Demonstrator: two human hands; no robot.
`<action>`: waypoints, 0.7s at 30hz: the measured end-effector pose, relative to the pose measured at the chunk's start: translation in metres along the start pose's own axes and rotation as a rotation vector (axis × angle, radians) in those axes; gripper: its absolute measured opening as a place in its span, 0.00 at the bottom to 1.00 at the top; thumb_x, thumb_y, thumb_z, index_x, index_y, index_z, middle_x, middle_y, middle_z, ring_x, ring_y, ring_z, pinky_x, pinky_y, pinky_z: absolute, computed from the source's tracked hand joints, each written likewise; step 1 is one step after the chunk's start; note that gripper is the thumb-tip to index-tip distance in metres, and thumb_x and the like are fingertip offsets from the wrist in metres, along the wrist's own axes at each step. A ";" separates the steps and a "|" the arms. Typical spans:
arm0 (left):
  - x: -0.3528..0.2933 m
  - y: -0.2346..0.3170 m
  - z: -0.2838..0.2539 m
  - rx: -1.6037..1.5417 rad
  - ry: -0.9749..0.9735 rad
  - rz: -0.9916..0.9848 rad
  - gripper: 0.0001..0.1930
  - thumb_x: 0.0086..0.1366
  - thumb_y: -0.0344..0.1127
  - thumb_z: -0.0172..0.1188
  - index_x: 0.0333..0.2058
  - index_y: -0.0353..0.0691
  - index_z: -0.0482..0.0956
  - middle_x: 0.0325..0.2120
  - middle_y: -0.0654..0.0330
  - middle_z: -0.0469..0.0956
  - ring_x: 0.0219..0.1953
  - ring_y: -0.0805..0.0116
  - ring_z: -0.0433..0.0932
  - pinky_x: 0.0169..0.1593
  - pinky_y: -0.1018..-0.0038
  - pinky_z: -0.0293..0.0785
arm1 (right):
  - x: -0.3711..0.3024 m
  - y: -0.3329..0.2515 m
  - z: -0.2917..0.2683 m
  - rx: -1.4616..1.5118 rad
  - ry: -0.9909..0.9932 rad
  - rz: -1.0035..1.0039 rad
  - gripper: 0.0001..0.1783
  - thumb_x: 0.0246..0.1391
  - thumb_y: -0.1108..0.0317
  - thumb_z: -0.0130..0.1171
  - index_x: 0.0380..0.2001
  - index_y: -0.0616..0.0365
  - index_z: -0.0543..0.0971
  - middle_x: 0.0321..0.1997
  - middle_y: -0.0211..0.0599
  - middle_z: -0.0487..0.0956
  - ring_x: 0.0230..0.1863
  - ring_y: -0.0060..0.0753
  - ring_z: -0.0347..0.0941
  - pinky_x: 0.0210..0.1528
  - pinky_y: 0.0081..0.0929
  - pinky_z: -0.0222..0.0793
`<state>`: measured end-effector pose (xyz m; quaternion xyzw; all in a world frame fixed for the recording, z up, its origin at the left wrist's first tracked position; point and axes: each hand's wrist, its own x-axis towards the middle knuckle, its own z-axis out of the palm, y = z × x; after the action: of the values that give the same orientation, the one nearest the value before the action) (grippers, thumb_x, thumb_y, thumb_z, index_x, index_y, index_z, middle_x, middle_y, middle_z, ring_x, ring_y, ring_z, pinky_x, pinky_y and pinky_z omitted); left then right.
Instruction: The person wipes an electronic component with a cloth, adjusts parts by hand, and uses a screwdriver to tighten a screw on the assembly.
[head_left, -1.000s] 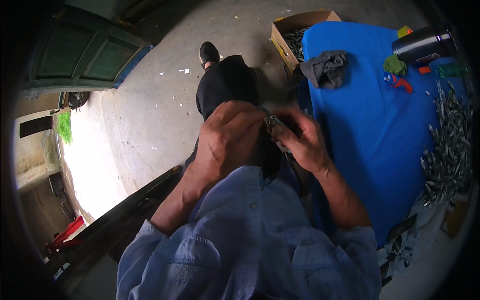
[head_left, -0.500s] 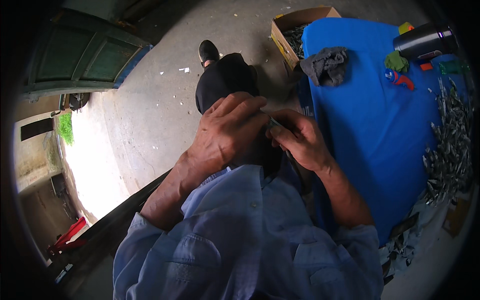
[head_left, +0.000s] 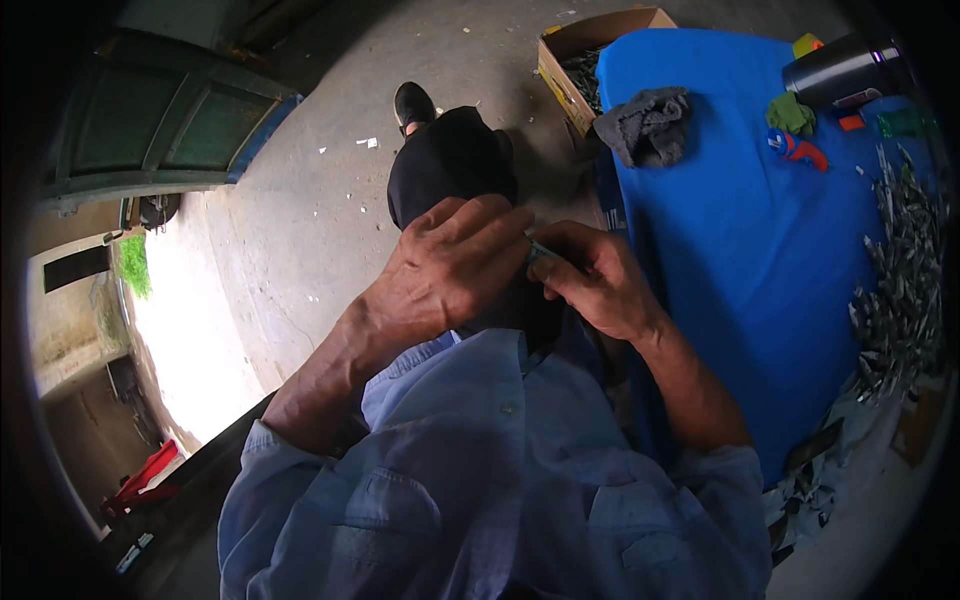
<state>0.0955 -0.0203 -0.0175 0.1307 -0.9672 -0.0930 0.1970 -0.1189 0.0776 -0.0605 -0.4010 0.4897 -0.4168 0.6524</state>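
Note:
Above my lap, my right hand point(head_left: 601, 283) pinches a small thin grey piece point(head_left: 541, 251) between thumb and forefinger. Only a short end of it shows, so its kind is unclear. My left hand point(head_left: 447, 262) is closed just beside it, back of the hand up and fingers curled over. Its fingertips meet the right hand's near the piece. Whatever the left fingers hold is hidden under them.
At my right is a blue-covered table point(head_left: 730, 250) with a grey cloth point(head_left: 648, 127), a green cloth point(head_left: 791, 114), a dark metallic cylinder point(head_left: 840, 76) and a heap of silvery-grey strips point(head_left: 898, 290). Behind it stands a cardboard box point(head_left: 562, 88). A green panelled door point(head_left: 165, 115) is far left.
My hands stay together over my lap with only a slight shift of the fingers. The small grey piece shows a little differently at the right fingertips. The view has shifted slightly.

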 end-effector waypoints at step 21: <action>-0.001 0.001 0.005 -0.076 0.035 -0.006 0.17 0.50 0.24 0.73 0.41 0.33 0.85 0.47 0.53 0.82 0.51 0.54 0.83 0.47 0.63 0.87 | -0.002 -0.004 0.001 -0.063 -0.022 -0.062 0.13 0.67 0.66 0.63 0.47 0.66 0.83 0.36 0.33 0.82 0.35 0.21 0.76 0.39 0.26 0.73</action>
<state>0.0942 -0.0185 -0.0227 0.1274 -0.9590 -0.1281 0.2184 -0.1185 0.0783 -0.0561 -0.4410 0.4828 -0.4166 0.6316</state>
